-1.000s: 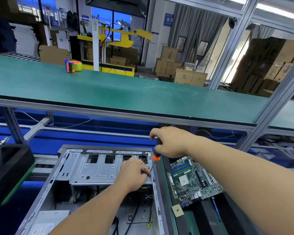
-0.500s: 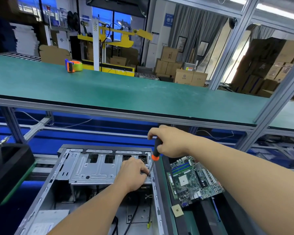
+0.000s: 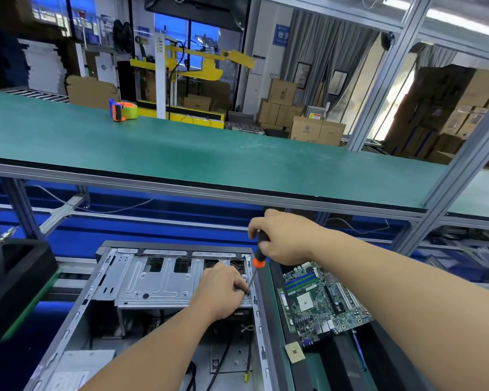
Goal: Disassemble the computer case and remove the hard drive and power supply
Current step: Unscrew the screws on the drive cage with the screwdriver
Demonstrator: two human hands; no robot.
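Right hand grips the screwdriver, barely shifted since a second ago; left hand pinches at its tip on the drive cage: screw removal continues.

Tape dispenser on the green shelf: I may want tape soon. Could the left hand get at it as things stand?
Probably not right away. The left hand is steadying the screwdriver tip at the drive cage, and the tape dispenser sits far back across the green shelf.

Matt grey sheet-metal computer case; dull green matted shelf.
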